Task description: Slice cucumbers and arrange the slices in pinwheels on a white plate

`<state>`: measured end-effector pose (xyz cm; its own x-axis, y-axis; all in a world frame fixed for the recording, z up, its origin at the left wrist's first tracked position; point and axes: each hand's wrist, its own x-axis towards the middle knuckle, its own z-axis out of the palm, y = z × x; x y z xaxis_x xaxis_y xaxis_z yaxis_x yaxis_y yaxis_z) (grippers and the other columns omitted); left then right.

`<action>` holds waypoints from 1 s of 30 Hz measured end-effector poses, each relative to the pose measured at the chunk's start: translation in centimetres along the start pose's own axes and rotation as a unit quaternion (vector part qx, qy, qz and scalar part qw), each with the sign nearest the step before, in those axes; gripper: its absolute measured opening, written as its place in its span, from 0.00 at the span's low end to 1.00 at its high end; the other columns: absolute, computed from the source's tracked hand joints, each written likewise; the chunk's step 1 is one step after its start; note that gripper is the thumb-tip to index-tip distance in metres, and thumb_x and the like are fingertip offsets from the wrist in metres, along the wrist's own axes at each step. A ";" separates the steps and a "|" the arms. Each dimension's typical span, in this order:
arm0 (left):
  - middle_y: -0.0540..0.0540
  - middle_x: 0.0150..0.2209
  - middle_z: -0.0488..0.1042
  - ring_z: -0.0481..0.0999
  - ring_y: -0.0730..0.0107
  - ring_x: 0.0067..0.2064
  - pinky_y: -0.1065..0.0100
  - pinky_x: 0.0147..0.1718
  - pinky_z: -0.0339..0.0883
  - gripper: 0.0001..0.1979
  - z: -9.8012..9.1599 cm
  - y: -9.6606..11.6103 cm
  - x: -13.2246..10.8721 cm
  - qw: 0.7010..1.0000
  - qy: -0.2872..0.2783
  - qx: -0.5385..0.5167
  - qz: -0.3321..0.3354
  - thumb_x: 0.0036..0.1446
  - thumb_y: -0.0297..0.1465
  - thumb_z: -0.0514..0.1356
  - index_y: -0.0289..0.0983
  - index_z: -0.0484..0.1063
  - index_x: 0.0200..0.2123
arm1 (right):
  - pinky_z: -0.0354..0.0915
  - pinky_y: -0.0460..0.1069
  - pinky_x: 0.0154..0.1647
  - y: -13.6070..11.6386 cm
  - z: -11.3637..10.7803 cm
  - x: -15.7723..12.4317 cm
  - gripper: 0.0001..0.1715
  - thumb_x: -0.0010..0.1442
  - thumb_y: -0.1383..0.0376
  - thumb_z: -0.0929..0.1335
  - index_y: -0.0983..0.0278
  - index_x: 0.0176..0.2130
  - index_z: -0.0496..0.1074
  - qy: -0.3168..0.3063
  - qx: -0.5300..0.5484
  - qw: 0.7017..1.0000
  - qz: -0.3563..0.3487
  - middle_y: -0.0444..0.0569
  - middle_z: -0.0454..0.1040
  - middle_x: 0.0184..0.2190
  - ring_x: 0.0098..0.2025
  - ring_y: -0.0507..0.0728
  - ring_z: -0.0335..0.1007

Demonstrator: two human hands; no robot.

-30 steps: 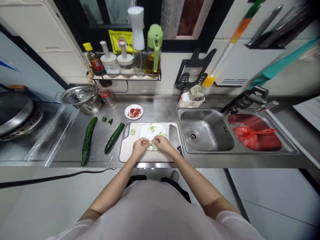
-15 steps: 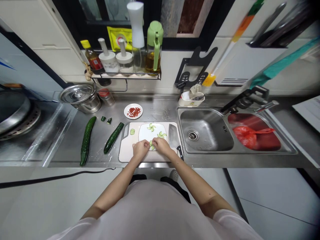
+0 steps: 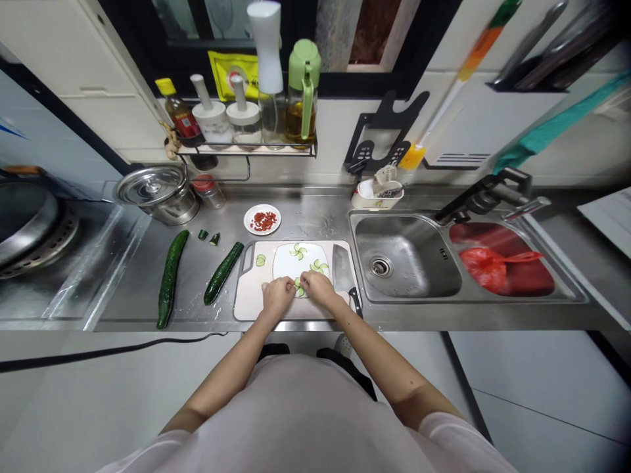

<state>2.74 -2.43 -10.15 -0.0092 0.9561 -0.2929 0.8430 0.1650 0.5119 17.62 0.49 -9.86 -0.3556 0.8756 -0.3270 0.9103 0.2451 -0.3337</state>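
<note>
A white plate (image 3: 286,261) lies on a pale cutting board (image 3: 251,299). Over its near rim, my left hand (image 3: 279,294) and my right hand (image 3: 317,288) meet with fingertips pinched at a small fan of cucumber slices (image 3: 299,287). Both hands are closed, and the fingers partly cover the slices. Two pinwheels of green-edged slices sit on the plate, a far pinwheel (image 3: 298,251) and a right pinwheel (image 3: 319,265). On the board's left part rests a small stack of slices (image 3: 260,261). A kitchen knife (image 3: 340,266) lies along its right side, black handle toward me.
To the left lie a whole cucumber (image 3: 171,279), a cut cucumber (image 3: 223,273) and two cucumber ends (image 3: 214,239). Behind the board is a small dish of red bits (image 3: 263,219). A double sink (image 3: 407,256) is on the right; a lidded pot (image 3: 162,196) stands back left.
The hands stay at the same slices with only tiny finger movement. The view has shifted very slightly; nothing else has visibly moved.
</note>
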 end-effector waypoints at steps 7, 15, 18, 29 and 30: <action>0.49 0.33 0.78 0.75 0.63 0.40 0.62 0.45 0.56 0.09 0.3 -0.3 0.1 1.000 0.004 -0.002 0.009 0.57 0.31 0.58 0.42 0.75 0.40 | 0.56 0.46 0.38 -0.1 -0.2 -0.4 0.12 0.67 0.63 0.62 0.63 0.43 0.72 0.016 -0.016 1.000 0.012 0.52 0.73 0.44 0.45 0.56 0.67; 0.50 0.35 0.77 0.74 0.63 0.41 0.62 0.44 0.55 0.07 -0.3 -0.3 0.6 1.000 0.018 -0.010 0.020 0.58 0.35 0.58 0.42 0.74 0.38 | 0.56 0.46 0.38 0.5 -0.7 -1.4 0.12 0.67 0.63 0.61 0.63 0.43 0.72 0.060 0.008 0.995 0.080 0.51 0.75 0.44 0.44 0.56 0.68; 0.49 0.36 0.76 0.73 0.62 0.42 0.61 0.44 0.55 0.07 -0.2 0.0 1.0 1.000 0.007 0.012 0.020 0.57 0.37 0.60 0.42 0.74 0.36 | 0.57 0.47 0.38 0.3 -0.6 -1.5 0.11 0.66 0.62 0.62 0.63 0.42 0.72 0.045 0.002 0.994 0.097 0.51 0.75 0.44 0.44 0.56 0.69; 0.47 0.39 0.76 0.73 0.60 0.44 0.60 0.45 0.55 0.08 -0.1 0.5 1.4 0.999 -0.010 0.050 0.008 0.57 0.39 0.59 0.42 0.73 0.34 | 0.58 0.47 0.39 0.1 -0.3 -1.3 0.11 0.66 0.61 0.63 0.63 0.43 0.71 0.024 -0.025 0.993 0.111 0.53 0.75 0.44 0.45 0.57 0.70; 0.47 0.39 0.76 0.73 0.60 0.43 0.60 0.45 0.55 0.08 -0.2 0.5 1.4 0.999 -0.011 0.049 0.007 0.57 0.39 0.59 0.42 0.74 0.34 | 0.58 0.47 0.39 0.1 -0.3 -1.3 0.11 0.66 0.61 0.63 0.63 0.43 0.71 0.023 -0.026 0.993 0.110 0.53 0.75 0.44 0.45 0.57 0.70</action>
<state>3.03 -0.98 -10.21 0.0146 0.9523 -0.3048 0.8919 0.1254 0.4344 18.26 -0.46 -9.18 -0.1380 0.9281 -0.3459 0.9749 0.0658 -0.2126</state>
